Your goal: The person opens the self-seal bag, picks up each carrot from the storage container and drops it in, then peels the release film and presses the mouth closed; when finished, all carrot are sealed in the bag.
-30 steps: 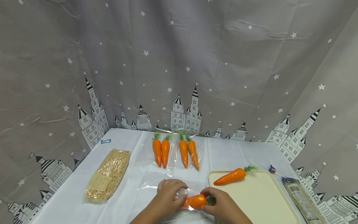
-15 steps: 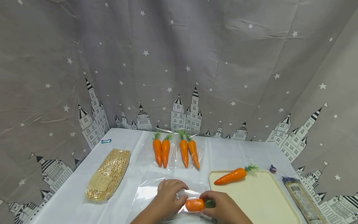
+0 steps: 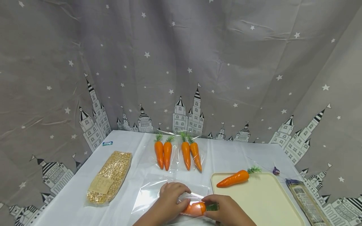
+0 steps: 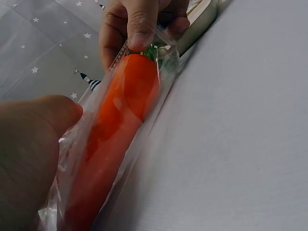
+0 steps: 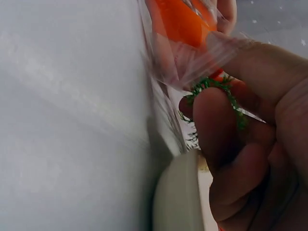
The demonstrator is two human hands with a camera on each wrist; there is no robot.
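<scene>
Where the clear plastic bag (image 3: 147,193) lies at abt 6 o'clock in head view, R hand (image 3: 222,207) clamps the orange carrot (image 3: 195,209) by its leafy top (image 3: 212,207), body inside the film.
L hand (image 3: 173,194) arches over bag, thumb & fingertips apart; can't tell if film's pinched. Poss. trouble: whole bag could skid on the tablecloth (image 3: 226,155) if L hand isn't pinning it; thin film could bunch or split if R hand drags it; leafy top, being bristly, could snag at the mouth. Writing: kernel pack (image 3: 113,169), 9–10 o'clock fr. carrot, has tan label (image 3: 101,184), print too small; packet (image 3: 306,202), 3 o'clock, pale print panel, illegible; tiny blue-green wrapper (image 3: 107,143), 10 o'clock, white lettering, ditto.
</scene>
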